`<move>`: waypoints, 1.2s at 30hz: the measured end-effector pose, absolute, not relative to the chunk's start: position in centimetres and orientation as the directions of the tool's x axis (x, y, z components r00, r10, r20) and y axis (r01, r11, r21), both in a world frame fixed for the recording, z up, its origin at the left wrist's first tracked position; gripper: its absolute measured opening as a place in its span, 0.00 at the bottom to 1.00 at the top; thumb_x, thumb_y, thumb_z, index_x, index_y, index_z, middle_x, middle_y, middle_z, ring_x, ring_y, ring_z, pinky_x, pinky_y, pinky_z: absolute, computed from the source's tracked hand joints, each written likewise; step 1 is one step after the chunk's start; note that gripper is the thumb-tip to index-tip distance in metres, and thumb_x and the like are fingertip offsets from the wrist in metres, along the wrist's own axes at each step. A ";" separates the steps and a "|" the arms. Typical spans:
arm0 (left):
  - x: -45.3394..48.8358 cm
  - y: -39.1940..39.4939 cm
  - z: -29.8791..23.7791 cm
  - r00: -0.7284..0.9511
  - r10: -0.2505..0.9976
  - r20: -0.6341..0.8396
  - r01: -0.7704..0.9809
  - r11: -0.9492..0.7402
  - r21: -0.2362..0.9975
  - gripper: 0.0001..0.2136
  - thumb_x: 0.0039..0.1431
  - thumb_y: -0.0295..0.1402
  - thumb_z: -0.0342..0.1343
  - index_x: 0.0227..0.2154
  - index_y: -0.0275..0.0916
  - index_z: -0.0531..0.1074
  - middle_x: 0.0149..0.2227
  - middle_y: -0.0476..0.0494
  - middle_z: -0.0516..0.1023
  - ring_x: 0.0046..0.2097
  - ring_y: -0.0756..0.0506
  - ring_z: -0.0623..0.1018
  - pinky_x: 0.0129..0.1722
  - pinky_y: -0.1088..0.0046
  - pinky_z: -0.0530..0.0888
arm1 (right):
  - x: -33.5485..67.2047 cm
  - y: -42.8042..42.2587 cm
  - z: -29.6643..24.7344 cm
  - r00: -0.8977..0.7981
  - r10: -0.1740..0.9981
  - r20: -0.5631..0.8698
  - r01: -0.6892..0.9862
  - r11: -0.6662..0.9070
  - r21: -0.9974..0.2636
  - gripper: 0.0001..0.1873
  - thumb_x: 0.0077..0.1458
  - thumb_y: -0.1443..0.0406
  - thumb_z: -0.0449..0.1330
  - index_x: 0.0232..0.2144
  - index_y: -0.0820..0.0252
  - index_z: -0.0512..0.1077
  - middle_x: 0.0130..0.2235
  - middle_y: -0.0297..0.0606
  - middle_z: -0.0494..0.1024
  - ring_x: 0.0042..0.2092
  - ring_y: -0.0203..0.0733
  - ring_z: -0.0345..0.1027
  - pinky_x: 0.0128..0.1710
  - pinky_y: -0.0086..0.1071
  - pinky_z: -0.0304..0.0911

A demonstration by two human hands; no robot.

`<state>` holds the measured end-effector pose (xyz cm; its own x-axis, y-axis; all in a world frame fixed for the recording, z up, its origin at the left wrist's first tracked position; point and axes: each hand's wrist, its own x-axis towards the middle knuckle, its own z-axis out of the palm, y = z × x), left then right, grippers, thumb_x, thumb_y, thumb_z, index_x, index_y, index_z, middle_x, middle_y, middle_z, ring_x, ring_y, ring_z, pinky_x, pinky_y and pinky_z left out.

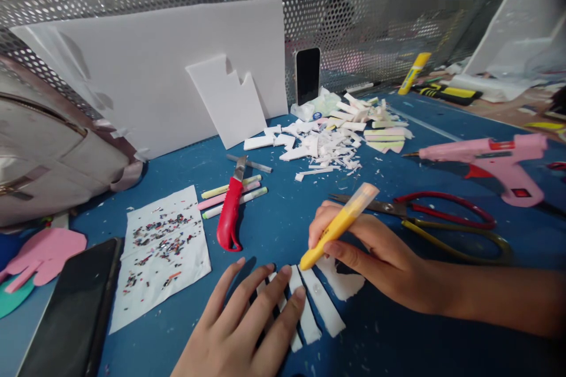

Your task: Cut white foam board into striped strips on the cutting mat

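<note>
The right hand (367,253) grips a yellow plastic marker (338,226); the spread left hand (252,324) touches white foam strips (325,303), likely fragile, best held flat.

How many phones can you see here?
2. A black phone lies at the lower left, beside the speckled sheet; a pale-edged phone stands on end at the back, behind the pile of scraps. Others could be hidden.

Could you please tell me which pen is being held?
The thick orange-yellow pen in the right hand; the slim yellow pen, slim pink pen and slim white pen lie on the table, crossed by the red knife.
</note>
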<state>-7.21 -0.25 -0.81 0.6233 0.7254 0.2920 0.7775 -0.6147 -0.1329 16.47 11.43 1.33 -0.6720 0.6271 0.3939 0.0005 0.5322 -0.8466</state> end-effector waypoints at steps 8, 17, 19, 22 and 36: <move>-7.3 -0.1 -0.7 0.634 0.724 0.272 0.769 -0.627 -0.124 0.23 0.72 0.46 0.38 0.63 0.48 0.63 0.63 0.51 0.68 0.64 0.43 0.65 0.70 0.57 0.40 | 16.5 11.4 1.3 -0.677 0.628 0.383 0.002 0.522 -0.853 0.06 0.68 0.67 0.54 0.41 0.59 0.71 0.38 0.37 0.73 0.40 0.37 0.67 0.44 0.31 0.64; -7.4 0.2 -0.7 0.631 0.713 0.306 0.763 -0.642 -0.079 0.23 0.69 0.49 0.44 0.61 0.45 0.67 0.61 0.50 0.71 0.61 0.42 0.68 0.70 0.56 0.41 | 16.4 11.4 1.2 -0.675 0.629 0.386 -0.003 0.521 -0.854 0.07 0.68 0.66 0.53 0.41 0.59 0.71 0.38 0.39 0.74 0.40 0.39 0.68 0.44 0.34 0.65; -7.5 0.2 -0.6 0.629 0.716 0.303 0.762 -0.646 -0.056 0.24 0.69 0.49 0.46 0.61 0.43 0.66 0.62 0.51 0.70 0.60 0.43 0.68 0.70 0.57 0.40 | 16.4 11.4 1.1 -0.674 0.629 0.388 -0.008 0.518 -0.855 0.07 0.68 0.66 0.53 0.41 0.59 0.71 0.38 0.39 0.74 0.41 0.39 0.68 0.45 0.34 0.64; -7.6 0.2 -0.5 0.617 0.727 0.303 0.764 -0.645 -0.009 0.25 0.68 0.47 0.49 0.61 0.40 0.65 0.63 0.51 0.69 0.60 0.44 0.68 0.70 0.60 0.40 | 16.5 11.4 1.0 -0.676 0.629 0.384 -0.006 0.516 -0.856 0.07 0.68 0.66 0.53 0.41 0.60 0.71 0.38 0.39 0.74 0.41 0.38 0.68 0.45 0.33 0.64; -7.7 -0.1 -0.6 0.628 0.717 0.304 0.756 -0.654 -0.020 0.16 0.69 0.43 0.49 0.56 0.49 0.71 0.64 0.48 0.68 0.61 0.43 0.69 0.68 0.55 0.47 | 16.6 11.4 1.1 -0.684 0.619 0.386 -0.020 0.513 -0.858 0.06 0.68 0.67 0.53 0.41 0.60 0.70 0.39 0.37 0.73 0.40 0.36 0.66 0.44 0.31 0.62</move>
<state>-7.75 -0.08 -0.56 0.6276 0.7169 0.3037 0.7563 -0.6539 -0.0195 16.58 11.39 1.07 -0.6839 0.6193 0.3857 -0.0199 0.5126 -0.8584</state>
